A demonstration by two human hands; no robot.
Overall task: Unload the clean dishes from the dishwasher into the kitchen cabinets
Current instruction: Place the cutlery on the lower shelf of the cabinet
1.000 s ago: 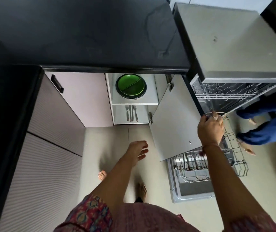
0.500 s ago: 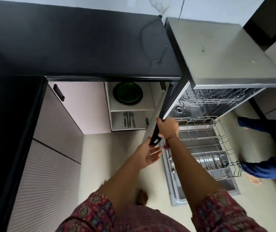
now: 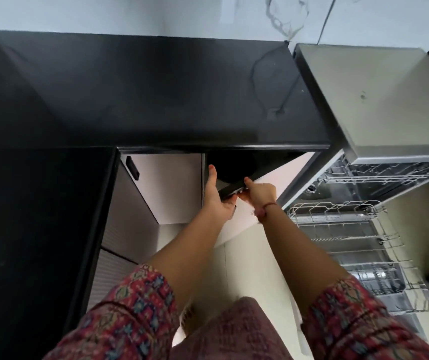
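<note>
Hands on cabinet door (image 3: 268, 193), head view only. Right hand (image 3: 260, 190) at centre frame, fingers curled onto the door's dark top edge, so clamped on the door; thumb/index on top, rest hidden under it. Left hand (image 3: 219, 201) just at 9 o'clock of it, palm under the same edge, fingers half spread with one tip against the cabinet frame; not wrapped around anything, likely steadying the swing. Door sits partly across the opening; which way it swings I can't tell. Dark round shape inside at 12 o'clock of the hands, too shadowed to identify. Black surface (image 3: 143, 94) overhangs the cabinet, hence the low reach. Dishwasher (image 3: 379, 167) at 3 o'clock, door down, lower rack (image 3: 343, 229) pulled out and looking mostly bare; contents toward 4 o'clock blurred.
</note>
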